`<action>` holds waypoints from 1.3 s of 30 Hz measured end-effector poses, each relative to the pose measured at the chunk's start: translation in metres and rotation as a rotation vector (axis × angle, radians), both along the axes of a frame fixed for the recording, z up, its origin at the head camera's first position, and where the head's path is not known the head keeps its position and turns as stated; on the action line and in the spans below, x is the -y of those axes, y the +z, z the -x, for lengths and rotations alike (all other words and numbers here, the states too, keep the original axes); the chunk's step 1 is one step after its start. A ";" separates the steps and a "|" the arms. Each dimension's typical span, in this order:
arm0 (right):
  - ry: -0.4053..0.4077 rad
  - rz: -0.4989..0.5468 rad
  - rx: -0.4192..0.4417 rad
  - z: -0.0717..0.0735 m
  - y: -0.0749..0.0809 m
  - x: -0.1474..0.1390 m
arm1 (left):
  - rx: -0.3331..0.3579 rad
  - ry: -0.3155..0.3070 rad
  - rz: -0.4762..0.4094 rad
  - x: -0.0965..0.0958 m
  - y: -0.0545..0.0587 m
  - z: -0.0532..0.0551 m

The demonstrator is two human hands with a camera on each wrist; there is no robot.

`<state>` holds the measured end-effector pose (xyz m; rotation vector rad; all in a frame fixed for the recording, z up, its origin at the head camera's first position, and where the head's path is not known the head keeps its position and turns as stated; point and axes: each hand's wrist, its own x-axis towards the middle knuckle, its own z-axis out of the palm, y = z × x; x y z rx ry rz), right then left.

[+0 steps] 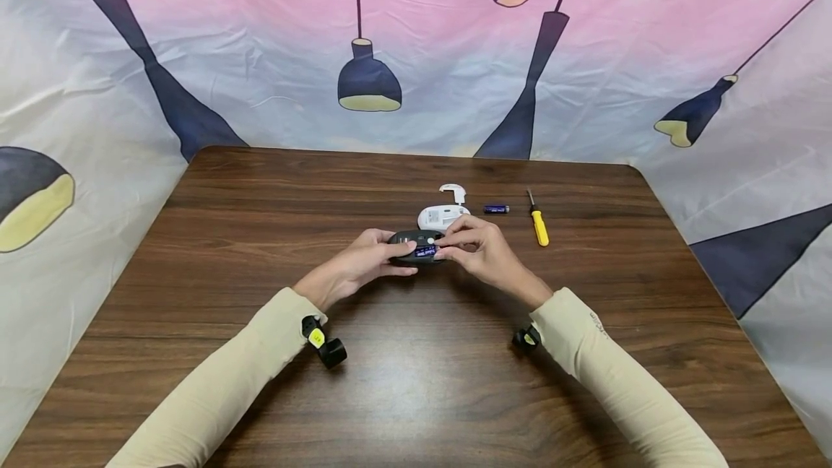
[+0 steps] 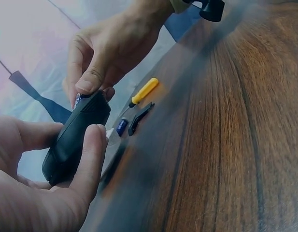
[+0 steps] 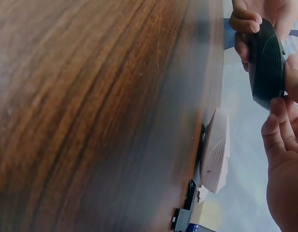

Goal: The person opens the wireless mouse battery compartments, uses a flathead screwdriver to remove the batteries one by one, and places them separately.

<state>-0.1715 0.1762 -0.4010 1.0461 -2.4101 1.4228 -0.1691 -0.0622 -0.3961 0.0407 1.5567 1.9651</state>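
A black computer mouse (image 1: pixel 409 236) is held up over the table with its underside facing up. My left hand (image 1: pixel 354 266) grips its near-left end, thumb on the underside and fingers below. Inside its open compartment lies a blue battery (image 1: pixel 426 251). My right hand (image 1: pixel 486 254) pinches at the battery's right end with thumb and fingertips, which partly hide it. In the left wrist view, the right thumb (image 2: pixel 91 79) presses down beside the mouse's ridged end. Just behind lies a white mouse (image 1: pixel 432 218), underside up, partly covered by my right hand.
Behind the white mouse is its white cover (image 1: pixel 453 190). A second blue battery (image 1: pixel 496 209) and a yellow-handled screwdriver (image 1: pixel 539 228) lie to the right. A black cover (image 2: pixel 140 118) shows on the table in the wrist views. A printed cloth hangs past the far edge.
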 end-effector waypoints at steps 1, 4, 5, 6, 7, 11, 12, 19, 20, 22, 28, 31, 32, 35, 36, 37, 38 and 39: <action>-0.002 -0.004 -0.007 0.000 0.000 0.000 | -0.001 0.001 0.001 0.000 0.000 0.000; -0.007 -0.014 -0.023 0.000 0.000 0.000 | -0.006 0.003 0.005 -0.001 -0.002 0.001; -0.008 -0.016 -0.027 0.001 0.000 0.000 | -0.010 0.002 0.007 -0.001 -0.002 0.001; -0.011 -0.021 -0.028 0.001 0.000 0.000 | -0.014 0.002 0.007 -0.001 -0.002 0.000; -0.013 -0.028 -0.028 0.000 0.000 0.000 | -0.017 0.004 0.007 -0.001 -0.002 0.000; -0.022 -0.065 -0.014 -0.001 0.002 0.001 | -0.031 0.006 0.003 -0.001 -0.004 -0.002; -0.025 -0.075 -0.010 -0.001 0.003 0.001 | -0.031 0.009 0.002 -0.001 -0.005 -0.002; -0.038 -0.109 -0.006 -0.002 0.007 -0.001 | -0.032 0.024 0.009 -0.001 -0.008 -0.001; -0.041 -0.114 -0.010 -0.002 0.008 -0.002 | -0.028 0.025 0.010 -0.001 -0.009 -0.001; -0.049 -0.127 -0.012 -0.002 0.009 -0.003 | -0.027 0.022 0.014 -0.001 -0.009 0.000; -0.066 -0.158 -0.025 -0.003 0.012 -0.005 | -0.023 0.015 0.022 -0.002 -0.007 0.001; -0.055 -0.157 -0.043 -0.002 0.012 -0.006 | -0.024 0.008 0.023 -0.002 -0.006 0.001; -0.050 -0.156 -0.050 -0.002 0.012 -0.007 | -0.024 0.006 0.024 -0.002 -0.006 0.001; -0.041 -0.153 -0.072 -0.002 0.012 -0.009 | -0.021 0.003 0.028 -0.002 -0.004 0.000; -0.043 -0.149 -0.079 -0.001 0.013 -0.010 | -0.022 0.003 0.028 -0.001 -0.004 0.000; -0.046 -0.142 -0.085 -0.001 0.013 -0.011 | -0.020 0.004 0.027 -0.001 -0.004 0.000; -0.052 -0.134 -0.092 -0.001 0.014 -0.012 | -0.020 0.005 0.025 -0.001 -0.004 0.000; -0.059 -0.124 -0.095 -0.001 0.014 -0.014 | -0.020 0.005 0.023 -0.001 -0.004 0.000</action>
